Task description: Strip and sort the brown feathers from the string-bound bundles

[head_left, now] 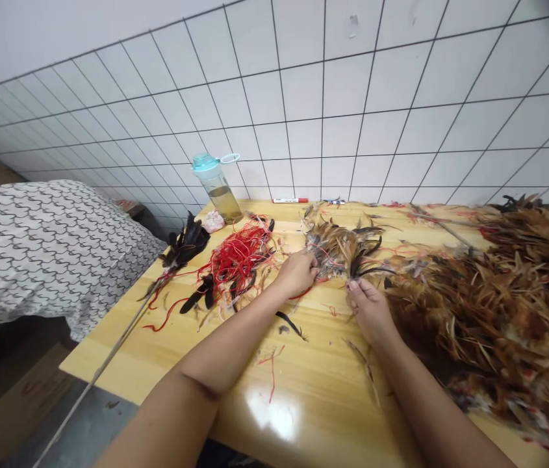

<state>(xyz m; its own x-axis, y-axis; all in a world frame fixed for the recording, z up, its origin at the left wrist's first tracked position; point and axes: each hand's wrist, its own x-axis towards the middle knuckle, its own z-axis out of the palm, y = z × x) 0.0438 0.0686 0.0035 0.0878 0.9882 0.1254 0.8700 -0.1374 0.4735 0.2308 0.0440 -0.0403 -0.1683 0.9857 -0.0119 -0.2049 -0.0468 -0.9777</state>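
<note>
A pile of grey and brown feathers (pixel 323 242) lies in the middle of the wooden table. At its near left edge, my left hand (pixel 297 274) is closed, its fingertips curled in against the pile; what they pinch is hidden. My right hand (pixel 369 304) grips a small bunch of brown and black feathers (pixel 351 255) between thumb and fingers, with the tips pointing away from me. To the left of my left hand sits a tangle of red string (pixel 242 253) with black feathers among it.
A large heap of brown feathers (pixel 488 305) covers the right side. On the left, a long stick (pixel 108 361) with black feathers at its end overhangs the table edge (pixel 101 390). A bottle (pixel 223 195) and a marker (pixel 290 200) are by the tiled wall. Patterned cloth (pixel 50 247) is at left.
</note>
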